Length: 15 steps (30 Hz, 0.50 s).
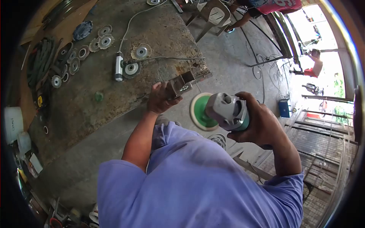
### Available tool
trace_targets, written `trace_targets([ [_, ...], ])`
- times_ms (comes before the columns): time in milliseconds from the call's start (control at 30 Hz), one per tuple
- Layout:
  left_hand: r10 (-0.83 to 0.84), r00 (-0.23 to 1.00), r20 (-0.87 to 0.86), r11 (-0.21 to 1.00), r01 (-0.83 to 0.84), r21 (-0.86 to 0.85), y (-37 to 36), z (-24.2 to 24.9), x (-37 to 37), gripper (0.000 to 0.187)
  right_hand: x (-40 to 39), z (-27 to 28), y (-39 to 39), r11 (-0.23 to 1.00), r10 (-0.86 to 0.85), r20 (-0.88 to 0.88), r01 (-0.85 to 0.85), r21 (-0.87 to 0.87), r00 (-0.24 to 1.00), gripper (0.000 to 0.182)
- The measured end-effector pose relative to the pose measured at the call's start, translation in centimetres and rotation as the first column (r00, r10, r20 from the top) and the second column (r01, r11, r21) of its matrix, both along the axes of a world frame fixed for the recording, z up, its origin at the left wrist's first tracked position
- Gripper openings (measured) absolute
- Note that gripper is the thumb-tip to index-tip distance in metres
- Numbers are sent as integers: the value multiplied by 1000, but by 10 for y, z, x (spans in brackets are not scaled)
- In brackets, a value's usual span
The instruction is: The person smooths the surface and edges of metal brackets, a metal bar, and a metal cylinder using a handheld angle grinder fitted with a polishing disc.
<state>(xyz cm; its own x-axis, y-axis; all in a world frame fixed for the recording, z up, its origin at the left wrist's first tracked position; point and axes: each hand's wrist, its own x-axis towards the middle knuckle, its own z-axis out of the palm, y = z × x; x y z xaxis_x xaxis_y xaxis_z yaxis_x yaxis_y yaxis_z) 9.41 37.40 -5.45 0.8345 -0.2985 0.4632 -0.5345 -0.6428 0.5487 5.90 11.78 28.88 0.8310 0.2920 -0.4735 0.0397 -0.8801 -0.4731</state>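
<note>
My left hand (161,99) is wrapped round a short piece of square metal tube (178,86), its hollow end facing up and to the right. I hold it over the near edge of the worn workbench (114,100). In my right hand (262,121) is an angle grinder (228,111), gripped round its body. A round green disc (204,114) with a pale rim is on the grinder, turned towards the tube, with a gap between them. The palm side of the right hand is hidden behind the tool.
On the bench lie a power strip (119,67) with its cable, several worn flap discs (141,51), a tape measure (39,101) and a coiled hose (41,62). A plastic chair (216,14), a blue box (284,108) and loose cables stand on the floor. Other people are at the upper right.
</note>
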Motion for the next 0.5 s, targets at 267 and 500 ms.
trace_targets([
  [267, -4, 996, -92, 973, -17, -229, 0, -21, 0, 76, 45, 8, 30, 988, 148, -91, -151, -25, 985, 83],
  [500, 18, 990, -141, 981, -45, -187, -1, -11, 1, 77, 53, 13, 47, 970, 151, -191, -183, -161, 970, 87],
])
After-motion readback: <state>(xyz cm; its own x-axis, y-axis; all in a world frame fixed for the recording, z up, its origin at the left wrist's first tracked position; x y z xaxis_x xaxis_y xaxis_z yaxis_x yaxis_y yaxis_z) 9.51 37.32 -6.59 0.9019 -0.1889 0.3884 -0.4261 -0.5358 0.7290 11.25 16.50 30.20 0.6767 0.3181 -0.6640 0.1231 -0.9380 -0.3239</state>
